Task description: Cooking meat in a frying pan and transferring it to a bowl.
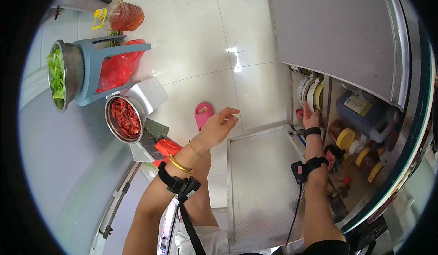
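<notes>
The stack of round white and yellowish pieces (310, 91), plates or lids perhaps, sits in the narrow compartment of the low cabinet beside me, to my right. The pieces face the opening edge-on, packed close against the upright divider (325, 101), which I take to be what keeps them in order. My right hand (311, 117) is at their near edge, palm partly turned up and fingers reaching in, a little bent; I cannot tell whether they have closed on a rim or only touch it. Coming in from below like that probably suits so tight a gap.

My left hand (222, 123) hangs over the floor (251, 22), half open with loosely bent fingers, holding nothing, perhaps just for balance.

Past the divider are a dark blue jug (353, 106) and jars with yellow lids, one lid (345, 138) turned toward me. A framed, textured panel (262, 177) lies in front of my lap, apparently an opened door, which would explain why I can get at the compartment.

Farther left, a steel bowl (109, 119) holds red food (125, 117), and another steel bowl (74, 75) of green leaves (55, 72) sits on a blue-grey stool (89, 70), likely to keep it off the floor. Beyond stands a yellow-capped bottle (127, 17).
</notes>
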{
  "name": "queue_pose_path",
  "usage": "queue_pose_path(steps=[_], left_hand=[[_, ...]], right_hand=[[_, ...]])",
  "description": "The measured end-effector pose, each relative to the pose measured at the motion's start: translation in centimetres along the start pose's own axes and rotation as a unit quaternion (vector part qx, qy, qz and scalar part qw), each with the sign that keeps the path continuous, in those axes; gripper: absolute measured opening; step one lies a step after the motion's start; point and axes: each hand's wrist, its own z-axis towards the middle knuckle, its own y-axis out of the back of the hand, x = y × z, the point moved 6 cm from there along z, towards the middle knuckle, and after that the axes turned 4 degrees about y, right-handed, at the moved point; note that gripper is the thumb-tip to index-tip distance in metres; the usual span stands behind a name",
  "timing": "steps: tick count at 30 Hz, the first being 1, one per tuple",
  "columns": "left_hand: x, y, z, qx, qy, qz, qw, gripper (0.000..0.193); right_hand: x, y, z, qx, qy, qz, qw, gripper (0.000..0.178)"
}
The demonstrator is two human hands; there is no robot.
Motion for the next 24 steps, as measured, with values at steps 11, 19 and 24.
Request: queue_pose_path(steps=[11, 19, 24], left_hand=[[0.0, -0.5, -0.6, 0.009, -0.009, 0.025, 1.000, 0.030], [-0.6, -1.6, -1.7, 0.042, -0.019, 0.032, 0.998, 0.033], [0.0, -1.5, -1.8, 0.033, -0.012, 0.001, 0.999, 0.036]], right_hand=[[0.0, -3.5, -5.6, -0.039, 0.114, 0.094, 0.988, 0.041], [-3.9, -1.1, -7.0, -0.023, 0.119, 0.107, 0.987, 0.040], [-7.2, 0.1, -10.9, -0.040, 0.034, 0.006, 0.999, 0.038]])
